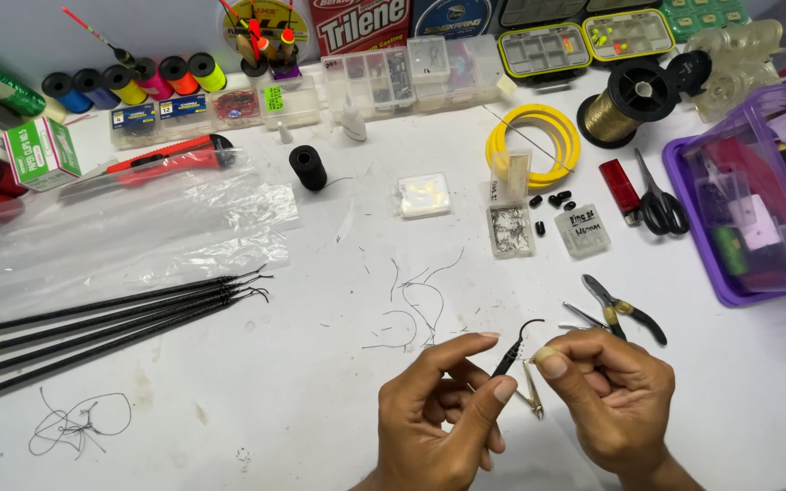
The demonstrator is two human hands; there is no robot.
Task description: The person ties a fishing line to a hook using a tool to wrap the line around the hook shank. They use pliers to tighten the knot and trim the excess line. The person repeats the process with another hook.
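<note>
Left hand (443, 409) pinching black rod tip (508, 359), clippers (531, 389) beside

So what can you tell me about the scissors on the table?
The scissors are small, with black looped handles and thin silvery blades. They lie flat and shut on the white table, blades pointing away from the person, handles nearer. A red lighter lies just beside them and a purple plastic box sits on the other side. Neither hand touches them.

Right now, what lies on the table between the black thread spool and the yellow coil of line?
In the head view, a small clear plastic packet lies between the black spool and the yellow coil.
</note>
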